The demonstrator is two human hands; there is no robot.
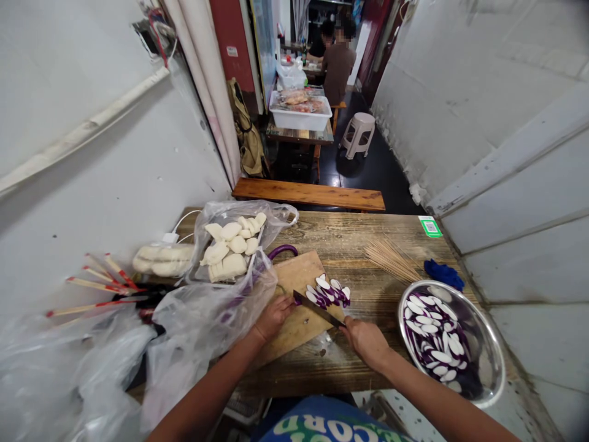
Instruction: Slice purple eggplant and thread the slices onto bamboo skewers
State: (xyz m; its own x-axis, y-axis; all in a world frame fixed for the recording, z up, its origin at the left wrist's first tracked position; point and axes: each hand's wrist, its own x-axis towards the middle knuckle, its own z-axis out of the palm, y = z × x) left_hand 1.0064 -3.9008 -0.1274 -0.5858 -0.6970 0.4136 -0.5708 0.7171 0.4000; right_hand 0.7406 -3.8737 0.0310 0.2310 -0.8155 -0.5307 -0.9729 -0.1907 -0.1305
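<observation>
My right hand (365, 345) is closed round the handle of a kitchen knife (323, 312). Its dark blade lies slantwise over the wooden cutting board (297, 268), tip to the left. By that tip, the fingers of my left hand (275, 318) are drawn together at a small purple eggplant piece (297, 298), mostly hidden. Just beyond the blade lies a row of oval eggplant slices (326, 291), white with purple skin. More slices fill part of a steel bowl (496, 376) on the right. A long purple eggplant (283, 249) shows partly from under clear plastic behind the board.
Thin wooden skewers (391, 260) and a blue cloth (444, 274) lie beyond the bowl. At left, a plastic bag (276, 215) surrounds pale sliced pieces (230, 232), near red-tipped sticks (103, 283). A bench (308, 193) stands past the table; farther back, people sit near a stool (359, 134).
</observation>
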